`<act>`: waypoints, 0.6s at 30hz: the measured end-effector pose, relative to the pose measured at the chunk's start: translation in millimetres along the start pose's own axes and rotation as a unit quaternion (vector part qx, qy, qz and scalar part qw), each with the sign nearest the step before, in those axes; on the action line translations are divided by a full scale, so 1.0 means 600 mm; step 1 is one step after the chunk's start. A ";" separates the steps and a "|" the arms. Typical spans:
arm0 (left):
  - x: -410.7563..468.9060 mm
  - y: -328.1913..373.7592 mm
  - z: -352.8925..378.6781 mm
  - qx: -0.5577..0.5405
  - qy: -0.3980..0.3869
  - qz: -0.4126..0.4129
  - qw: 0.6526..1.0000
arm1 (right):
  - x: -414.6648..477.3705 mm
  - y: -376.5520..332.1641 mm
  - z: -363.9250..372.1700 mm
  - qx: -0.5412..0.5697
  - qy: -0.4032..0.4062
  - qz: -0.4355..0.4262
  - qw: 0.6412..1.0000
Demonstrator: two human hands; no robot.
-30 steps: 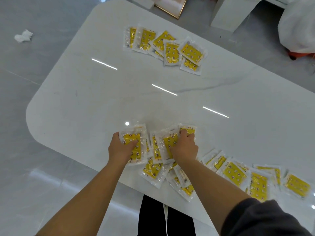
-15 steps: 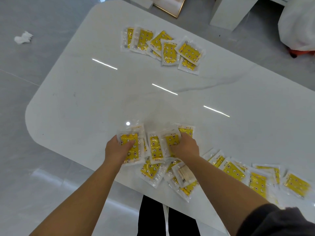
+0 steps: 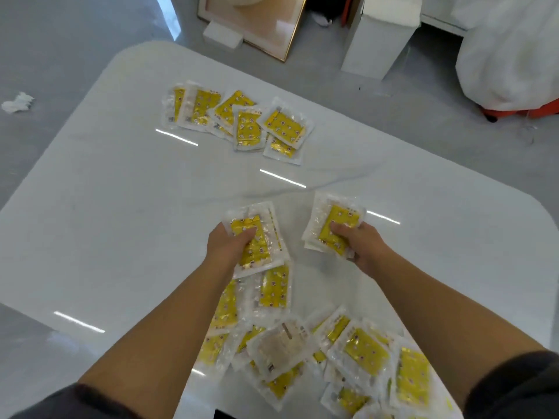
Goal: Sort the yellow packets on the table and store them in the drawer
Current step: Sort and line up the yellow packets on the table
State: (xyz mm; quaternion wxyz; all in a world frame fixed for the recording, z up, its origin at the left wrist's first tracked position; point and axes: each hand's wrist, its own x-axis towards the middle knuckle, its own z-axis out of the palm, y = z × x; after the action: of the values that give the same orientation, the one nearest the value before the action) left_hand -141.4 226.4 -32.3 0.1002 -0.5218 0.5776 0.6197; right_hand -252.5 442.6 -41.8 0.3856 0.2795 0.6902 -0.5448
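Grey glossy floor. One crumpled white tissue on the floor, far left. One gold-framed panel, top centre, with a white foam block just in front. One upright white box beside the panel. White sheet draped over an orange-red base, top right.

White table carries a far cluster of yellow packets and a near, apparently overlapping heap.

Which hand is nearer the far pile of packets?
Left. The far pile lies almost straight ahead of the left hand; the right hand is farther off to the right.
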 end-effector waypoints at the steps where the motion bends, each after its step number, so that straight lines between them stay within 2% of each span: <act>1: 0.011 0.018 0.031 -0.009 -0.007 0.004 1.000 | 0.014 -0.020 -0.016 0.004 0.001 -0.004 1.000; 5: 0.056 0.098 0.147 -0.025 -0.016 0.043 0.999 | 0.074 -0.091 -0.059 0.012 0.009 -0.033 0.999; 9: 0.111 0.169 0.216 0.008 0.005 0.108 0.994 | 0.124 -0.152 -0.074 0.030 -0.005 -0.080 0.996; 14: 0.135 0.149 0.226 0.167 0.050 0.070 0.982 | 0.152 -0.134 -0.088 -0.093 0.041 0.023 0.995; 18: 0.119 0.100 0.210 0.187 0.068 0.068 0.978 | 0.144 -0.097 -0.095 -0.112 0.028 0.019 0.993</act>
State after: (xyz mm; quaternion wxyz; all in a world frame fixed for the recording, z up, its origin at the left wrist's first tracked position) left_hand -283.0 277.2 -76.5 0.1140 -0.4938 0.7232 0.4692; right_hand -359.4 480.5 -76.5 0.4054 0.2627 0.7520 -0.4485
